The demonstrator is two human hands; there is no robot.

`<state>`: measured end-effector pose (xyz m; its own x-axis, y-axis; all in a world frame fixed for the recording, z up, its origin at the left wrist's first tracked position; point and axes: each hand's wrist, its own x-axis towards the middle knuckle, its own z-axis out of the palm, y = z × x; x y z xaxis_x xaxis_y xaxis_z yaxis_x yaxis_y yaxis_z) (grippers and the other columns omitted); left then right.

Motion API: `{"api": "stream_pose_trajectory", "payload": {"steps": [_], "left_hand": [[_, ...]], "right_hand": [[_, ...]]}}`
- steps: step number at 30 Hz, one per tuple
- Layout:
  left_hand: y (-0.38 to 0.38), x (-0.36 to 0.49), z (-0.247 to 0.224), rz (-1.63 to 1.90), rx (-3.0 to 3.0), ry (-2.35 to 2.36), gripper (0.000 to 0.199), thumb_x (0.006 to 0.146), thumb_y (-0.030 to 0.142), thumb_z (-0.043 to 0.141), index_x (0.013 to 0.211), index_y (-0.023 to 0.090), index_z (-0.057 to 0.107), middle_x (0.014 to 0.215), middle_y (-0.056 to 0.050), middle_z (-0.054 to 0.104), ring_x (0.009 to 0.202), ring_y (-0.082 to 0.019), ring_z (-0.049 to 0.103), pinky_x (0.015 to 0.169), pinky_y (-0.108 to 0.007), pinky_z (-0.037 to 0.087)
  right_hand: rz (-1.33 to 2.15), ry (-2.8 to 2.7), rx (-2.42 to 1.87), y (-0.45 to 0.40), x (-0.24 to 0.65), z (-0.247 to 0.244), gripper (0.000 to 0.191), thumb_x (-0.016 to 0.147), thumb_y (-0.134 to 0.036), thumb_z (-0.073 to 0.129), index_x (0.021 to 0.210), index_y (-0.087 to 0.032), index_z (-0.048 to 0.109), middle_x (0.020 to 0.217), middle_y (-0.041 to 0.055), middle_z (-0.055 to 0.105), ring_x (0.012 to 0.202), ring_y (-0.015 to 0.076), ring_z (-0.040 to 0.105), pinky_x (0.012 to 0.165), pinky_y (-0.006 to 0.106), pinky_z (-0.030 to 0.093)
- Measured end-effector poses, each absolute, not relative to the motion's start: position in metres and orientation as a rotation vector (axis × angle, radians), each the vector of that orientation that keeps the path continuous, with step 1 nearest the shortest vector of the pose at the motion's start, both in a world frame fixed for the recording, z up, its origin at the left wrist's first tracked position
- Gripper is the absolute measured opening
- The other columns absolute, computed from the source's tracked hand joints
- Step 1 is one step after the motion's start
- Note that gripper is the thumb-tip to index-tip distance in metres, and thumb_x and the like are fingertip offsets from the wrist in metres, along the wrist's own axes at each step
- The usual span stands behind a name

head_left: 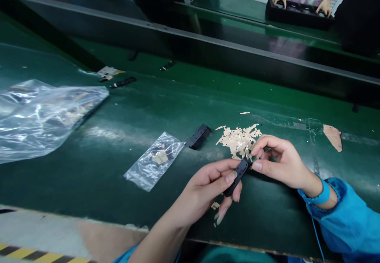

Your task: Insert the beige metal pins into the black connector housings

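A small black plastic part (237,178) is gripped between the thumb and fingers of my left hand (212,183), tilted up to the right. My right hand (277,162) is at the part's upper end, thumb and index finger pinched close together; anything between them is too small to make out. Just behind both hands lies a loose pile of small beige pieces (237,138). A second black part (198,136) rests left of the pile, touching or nearly touching a small clear bag (154,162) with some beige pieces inside. A few more pieces (215,205) lie under my left hand.
A large clear plastic bag (50,116) lies on the green table (103,183) at left. Small black parts (123,82) sit farther back. A brown scrap (333,137) is at right. Beyond a dark rail (208,39), a person's hands hold a black tray (299,15).
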<state>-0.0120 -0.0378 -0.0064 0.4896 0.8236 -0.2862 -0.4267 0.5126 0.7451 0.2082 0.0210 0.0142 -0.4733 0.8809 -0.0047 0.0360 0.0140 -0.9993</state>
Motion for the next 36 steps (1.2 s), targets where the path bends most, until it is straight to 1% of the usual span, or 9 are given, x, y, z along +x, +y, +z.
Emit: {"api": "stream_pose_trajectory", "payload": {"steps": [6, 11, 14, 17, 21, 24, 27, 31, 36], "left_hand": [[-0.039, -0.013, -0.006, 0.801, 0.677, 0.69, 0.03, 0.099, 0.039, 0.074, 0.119, 0.017, 0.078, 0.07, -0.002, 0.072, 0.038, -0.004, 0.054, 0.036, -0.011, 0.04], [-0.038, -0.014, -0.002, 0.757, 0.672, 0.675, 0.033, 0.096, 0.044, 0.077, 0.116, 0.017, 0.08, 0.069, -0.001, 0.069, 0.039, -0.004, 0.05, 0.038, -0.012, 0.043], [-0.039, -0.014, -0.001, 0.685, 0.673, 0.651, 0.034, 0.096, 0.047, 0.077, 0.112, 0.018, 0.082, 0.067, -0.001, 0.069, 0.039, -0.003, 0.049, 0.037, -0.009, 0.039], [-0.04, -0.014, 0.0, 0.597, 0.663, 0.604, 0.037, 0.095, 0.05, 0.077, 0.109, 0.016, 0.083, 0.064, -0.002, 0.068, 0.038, -0.002, 0.049, 0.037, -0.008, 0.036], [-0.04, -0.014, -0.002, 0.655, 0.589, 0.634, 0.037, 0.092, 0.049, 0.08, 0.11, 0.016, 0.082, 0.065, -0.001, 0.067, 0.035, -0.002, 0.046, 0.033, -0.009, 0.032], [-0.039, -0.014, -0.004, 0.659, 0.575, 0.639, 0.037, 0.091, 0.048, 0.081, 0.106, 0.014, 0.081, 0.063, -0.001, 0.066, 0.033, -0.003, 0.044, 0.032, -0.011, 0.031], [-0.039, -0.014, -0.004, 0.658, 0.619, 0.636, 0.036, 0.092, 0.049, 0.079, 0.099, 0.013, 0.079, 0.063, 0.0, 0.065, 0.034, -0.003, 0.042, 0.032, -0.012, 0.027], [-0.038, -0.014, -0.001, 0.633, 0.713, 0.637, 0.036, 0.096, 0.049, 0.075, 0.091, 0.013, 0.076, 0.064, 0.0, 0.062, 0.037, -0.003, 0.04, 0.034, -0.014, 0.025], [-0.035, -0.019, 0.0, 0.539, 0.79, 0.615, 0.04, 0.096, 0.052, 0.073, 0.095, 0.012, 0.077, 0.063, 0.001, 0.059, 0.039, -0.003, 0.034, 0.036, -0.017, 0.018]], "right_hand": [[1.513, -1.644, -0.942, 0.019, 0.206, 0.017, 0.019, 0.092, -0.033, 0.078, 0.081, -0.019, 0.07, 0.076, 0.0011, 0.065, 0.066, 0.0133, 0.055, 0.056, 0.026, 0.042], [1.553, -1.618, -0.932, 0.02, 0.205, 0.016, 0.024, 0.091, -0.037, 0.08, 0.079, -0.019, 0.069, 0.072, 0.001, 0.065, 0.062, 0.0131, 0.054, 0.054, 0.026, 0.041], [1.585, -1.593, -0.97, 0.02, 0.203, 0.011, 0.027, 0.086, -0.039, 0.085, 0.078, -0.019, 0.069, 0.071, -0.0009, 0.06, 0.061, 0.012, 0.05, 0.052, 0.026, 0.038], [1.619, -1.575, -1.056, 0.021, 0.203, 0.006, 0.036, 0.075, -0.041, 0.094, 0.08, -0.019, 0.066, 0.072, -0.0036, 0.054, 0.061, 0.0111, 0.045, 0.052, 0.025, 0.036], [1.734, -1.594, -0.903, 0.021, 0.206, 0.01, 0.032, 0.085, -0.047, 0.085, 0.089, -0.019, 0.07, 0.077, -0.0006, 0.059, 0.066, 0.0132, 0.051, 0.053, 0.025, 0.037], [1.643, -1.724, -0.79, 0.019, 0.208, 0.021, 0.031, 0.077, -0.04, 0.092, 0.094, -0.02, 0.075, 0.082, 0.0006, 0.064, 0.07, 0.0142, 0.054, 0.056, 0.026, 0.039], [1.557, -1.8, -0.829, 0.017, 0.208, 0.026, 0.027, 0.073, -0.03, 0.095, 0.09, -0.021, 0.076, 0.082, 0.0, 0.065, 0.071, 0.0139, 0.054, 0.057, 0.026, 0.04], [1.759, -1.709, -0.846, 0.018, 0.209, 0.018, 0.027, 0.075, -0.037, 0.094, 0.088, -0.019, 0.077, 0.077, -0.0002, 0.065, 0.063, 0.012, 0.054, 0.053, 0.025, 0.042], [1.998, -1.649, -0.708, 0.025, 0.213, 0.008, 0.028, 0.08, -0.042, 0.091, 0.088, -0.018, 0.079, 0.072, 0.0004, 0.069, 0.06, 0.0125, 0.06, 0.052, 0.025, 0.046]]}}
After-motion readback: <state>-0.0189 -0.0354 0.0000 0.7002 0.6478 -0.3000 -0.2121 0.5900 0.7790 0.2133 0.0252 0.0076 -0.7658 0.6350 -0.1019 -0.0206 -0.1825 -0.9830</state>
